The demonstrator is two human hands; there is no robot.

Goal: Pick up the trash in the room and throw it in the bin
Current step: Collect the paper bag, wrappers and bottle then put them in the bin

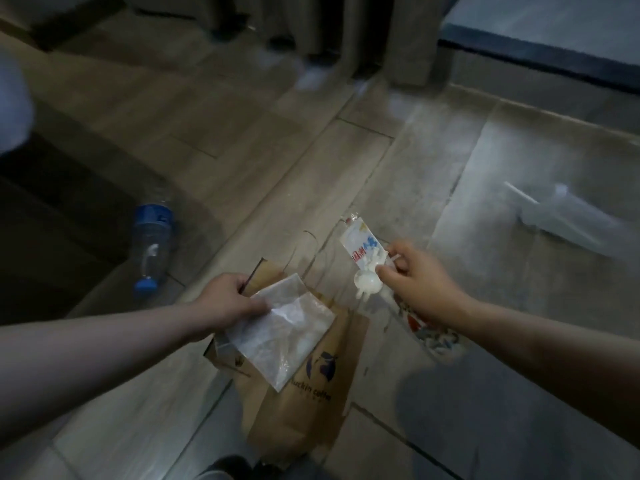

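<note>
My left hand (230, 299) grips the top edge of a brown paper coffee bag (311, 386) together with a clear plastic sheet (277, 334) that lies across the bag's front. My right hand (412, 278) holds a small white wrapper with red and blue print (360, 244) and a white round plastic piece (367, 282), just right of the bag's mouth. Another printed wrapper (429, 334) hangs below my right wrist. An empty clear water bottle with a blue label and cap (152, 240) lies on the floor to the left. No bin is in view.
Clear plastic packaging (568, 220) lies on the floor at the right. Dark furniture (52, 216) stands at the left, curtains (311, 29) at the back, and a bed edge (540, 46) at the top right. Wood-look floor (277, 150) stretches ahead.
</note>
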